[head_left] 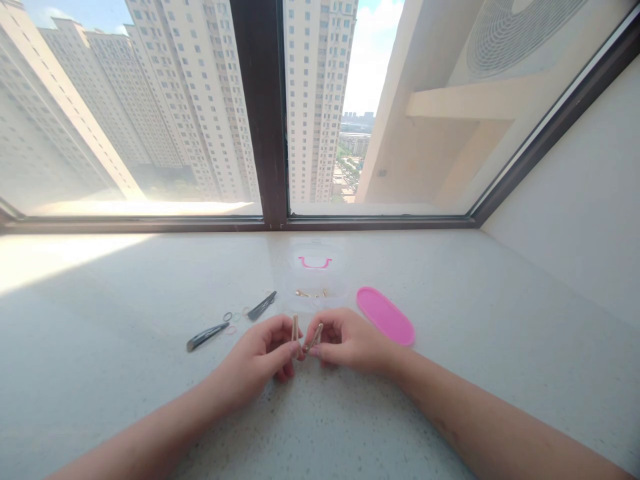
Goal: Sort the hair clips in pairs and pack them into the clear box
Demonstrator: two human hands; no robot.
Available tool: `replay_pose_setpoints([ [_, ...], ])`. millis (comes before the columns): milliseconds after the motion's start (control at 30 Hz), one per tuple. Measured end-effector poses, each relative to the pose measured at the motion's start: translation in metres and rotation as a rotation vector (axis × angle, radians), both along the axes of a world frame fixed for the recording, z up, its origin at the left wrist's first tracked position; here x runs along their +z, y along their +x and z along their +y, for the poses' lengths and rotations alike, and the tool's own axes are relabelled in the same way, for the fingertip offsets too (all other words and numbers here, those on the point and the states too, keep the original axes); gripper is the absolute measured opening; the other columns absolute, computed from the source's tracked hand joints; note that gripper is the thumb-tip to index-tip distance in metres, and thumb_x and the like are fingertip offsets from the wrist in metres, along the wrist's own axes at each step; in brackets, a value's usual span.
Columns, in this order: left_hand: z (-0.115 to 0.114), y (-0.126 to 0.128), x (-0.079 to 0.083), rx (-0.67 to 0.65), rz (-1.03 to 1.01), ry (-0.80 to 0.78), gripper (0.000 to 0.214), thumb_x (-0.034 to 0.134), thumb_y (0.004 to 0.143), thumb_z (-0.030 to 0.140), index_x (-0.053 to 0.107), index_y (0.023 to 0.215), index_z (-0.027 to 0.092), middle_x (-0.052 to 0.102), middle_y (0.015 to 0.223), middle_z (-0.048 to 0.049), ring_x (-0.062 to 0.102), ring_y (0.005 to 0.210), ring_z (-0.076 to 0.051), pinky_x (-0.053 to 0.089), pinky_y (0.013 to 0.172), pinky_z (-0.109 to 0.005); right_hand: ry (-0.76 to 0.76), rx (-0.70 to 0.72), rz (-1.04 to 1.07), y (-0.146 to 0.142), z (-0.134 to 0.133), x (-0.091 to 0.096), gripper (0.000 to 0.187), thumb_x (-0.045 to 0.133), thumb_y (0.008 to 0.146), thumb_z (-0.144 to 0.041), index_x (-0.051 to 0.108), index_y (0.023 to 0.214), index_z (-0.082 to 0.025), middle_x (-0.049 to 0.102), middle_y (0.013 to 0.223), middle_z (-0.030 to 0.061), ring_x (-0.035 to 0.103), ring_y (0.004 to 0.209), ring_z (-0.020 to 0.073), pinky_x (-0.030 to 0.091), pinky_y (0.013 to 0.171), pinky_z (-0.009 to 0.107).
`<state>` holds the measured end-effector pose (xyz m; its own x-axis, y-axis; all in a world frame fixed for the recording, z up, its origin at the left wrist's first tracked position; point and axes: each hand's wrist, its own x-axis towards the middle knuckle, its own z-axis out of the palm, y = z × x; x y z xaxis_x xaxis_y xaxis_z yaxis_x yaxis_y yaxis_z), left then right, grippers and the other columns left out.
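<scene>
Gold clip (295,327) pinched by left hand (257,360) fingers; second clip (315,337) by right hand (353,343) fingers.

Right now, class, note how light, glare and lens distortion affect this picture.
Head view: glare bleaches the sill at far left; left hand and right hand, each pinching a gold clip, sit sharp in shade; the wide lens slants the towers.

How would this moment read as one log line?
left hand: holds left clip | right hand: holds right clip | box: behind hands | lid: right of box
</scene>
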<state>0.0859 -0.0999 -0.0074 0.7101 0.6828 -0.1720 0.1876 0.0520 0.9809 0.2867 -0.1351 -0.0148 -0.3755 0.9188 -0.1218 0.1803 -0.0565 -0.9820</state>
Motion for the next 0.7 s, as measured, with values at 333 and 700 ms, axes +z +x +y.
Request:
replay_pose_setpoints([
  [333,0.0,-0.0009,-0.0018,-0.016,-0.013,-0.005,0.015,0.056,0.088,0.031,0.056,0.09,0.017,0.059,0.072,0.0021,0.057,0.057,-0.012,0.046,0.054,-0.024,-0.024,0.011,0.096,-0.0009,0.0,0.0009,0.012,0.067,0.077,-0.023,0.061,0.081,-0.014,0.067,0.079,0.0038,0.055,0.057,0.0078,0.047,0.051,0.019],
  [700,0.0008,-0.001,-0.0006,-0.01,-0.005,-0.02,0.016,0.057,0.086,0.033,0.056,0.09,0.017,0.06,0.073,0.0017,0.057,0.057,-0.012,0.045,0.053,-0.024,-0.054,0.025,0.124,-0.001,0.0002,0.0034,0.022,0.07,0.076,-0.033,0.06,0.081,-0.014,0.067,0.079,0.0042,0.055,0.058,0.0082,0.047,0.052,0.019],
])
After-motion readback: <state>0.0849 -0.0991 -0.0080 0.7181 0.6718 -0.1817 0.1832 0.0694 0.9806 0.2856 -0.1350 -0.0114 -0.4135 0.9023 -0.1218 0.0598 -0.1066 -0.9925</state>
